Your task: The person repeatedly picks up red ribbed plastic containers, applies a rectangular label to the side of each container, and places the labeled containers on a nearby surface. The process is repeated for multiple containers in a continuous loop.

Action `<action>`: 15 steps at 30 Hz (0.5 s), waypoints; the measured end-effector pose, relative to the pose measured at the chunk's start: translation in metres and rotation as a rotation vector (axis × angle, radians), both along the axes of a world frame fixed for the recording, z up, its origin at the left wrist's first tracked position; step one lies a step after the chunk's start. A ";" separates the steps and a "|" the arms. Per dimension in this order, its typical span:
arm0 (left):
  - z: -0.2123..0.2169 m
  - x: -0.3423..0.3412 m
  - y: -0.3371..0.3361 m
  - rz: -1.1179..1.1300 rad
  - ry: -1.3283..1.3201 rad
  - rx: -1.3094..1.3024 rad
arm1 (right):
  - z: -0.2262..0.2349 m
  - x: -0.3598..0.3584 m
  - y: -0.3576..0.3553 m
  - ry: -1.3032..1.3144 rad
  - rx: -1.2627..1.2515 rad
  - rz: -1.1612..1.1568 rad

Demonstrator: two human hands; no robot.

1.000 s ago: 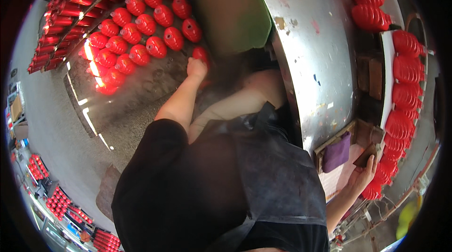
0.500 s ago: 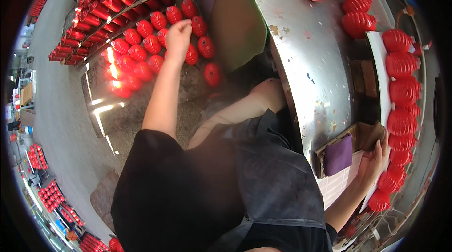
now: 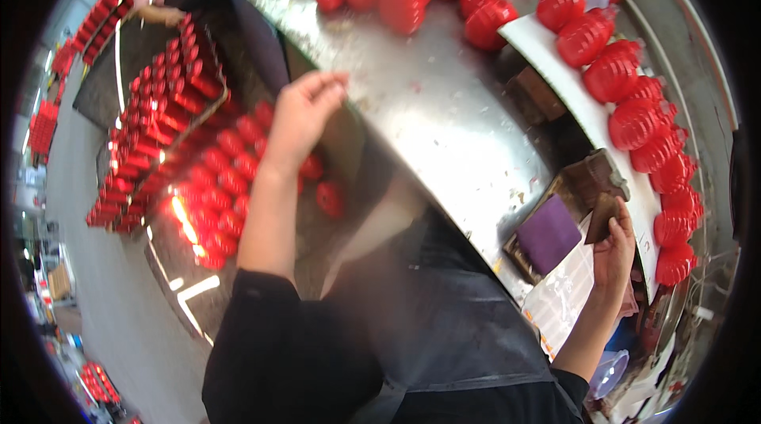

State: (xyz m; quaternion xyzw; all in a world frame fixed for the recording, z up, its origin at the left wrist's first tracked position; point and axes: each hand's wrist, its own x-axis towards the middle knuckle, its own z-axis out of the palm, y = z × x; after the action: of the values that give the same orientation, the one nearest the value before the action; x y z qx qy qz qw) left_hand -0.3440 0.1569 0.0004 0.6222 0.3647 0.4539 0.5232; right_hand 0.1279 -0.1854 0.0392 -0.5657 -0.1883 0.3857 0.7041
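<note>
While the right hand pinches a flat brown piece just past three o'clock, the left hand curls narrowly near ten.

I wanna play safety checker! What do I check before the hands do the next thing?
1. Right hand has a grip on the brown piece: ok, it is between the fingers and thumb.
2. Left hand empty: cannot tell; the fingers are curled, though nothing shows in them.
3. Purple pad uncovered: ok, nothing lies on top.
4. Red ribbed pieces lined up along the white board: ok, in a curved row.
5. Metal tabletop spotless: not ok, it has specks and marks.
</note>
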 end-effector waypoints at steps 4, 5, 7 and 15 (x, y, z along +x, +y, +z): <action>-0.004 0.059 -0.014 -0.098 0.114 -0.049 | -0.002 -0.012 -0.001 -0.021 -0.050 -0.064; -0.006 0.073 -0.020 -0.156 0.133 -0.051 | -0.001 -0.015 0.001 0.008 -0.014 0.023; -0.008 0.099 -0.030 -0.255 0.250 0.091 | 0.000 -0.022 0.006 0.021 -0.008 0.062; -0.028 0.195 -0.071 -0.649 0.304 0.327 | 0.005 -0.053 0.019 0.063 -0.125 0.006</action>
State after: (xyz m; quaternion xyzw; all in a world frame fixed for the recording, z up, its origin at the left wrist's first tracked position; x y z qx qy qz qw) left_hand -0.1490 0.0862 -0.0273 0.8404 0.1456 0.2197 0.4736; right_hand 0.0745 -0.1665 0.0439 -0.5954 -0.1434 0.4166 0.6718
